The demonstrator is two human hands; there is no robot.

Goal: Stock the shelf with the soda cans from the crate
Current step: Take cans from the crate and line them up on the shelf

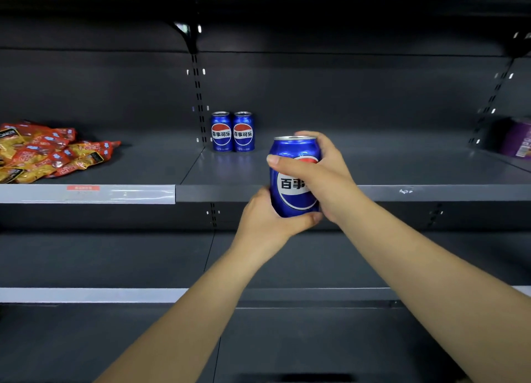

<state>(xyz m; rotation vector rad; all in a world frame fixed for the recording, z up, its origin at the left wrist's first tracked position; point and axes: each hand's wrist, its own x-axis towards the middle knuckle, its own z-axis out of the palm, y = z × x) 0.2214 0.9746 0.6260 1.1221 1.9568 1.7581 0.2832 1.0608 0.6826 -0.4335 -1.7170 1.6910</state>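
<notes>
I hold a blue soda can upright in front of the dark shelf, at the height of its front edge. My right hand grips its upper half from the right, thumb across the front. My left hand cups its base from below and the left. Two matching blue cans stand side by side, touching, at the back of the same shelf, left of the held can. The crate is out of view.
A heap of red and yellow snack packets lies on the shelf's left section. A purple package sits at the far right. A lower shelf runs below my arms. Perforated uprights divide the back panel.
</notes>
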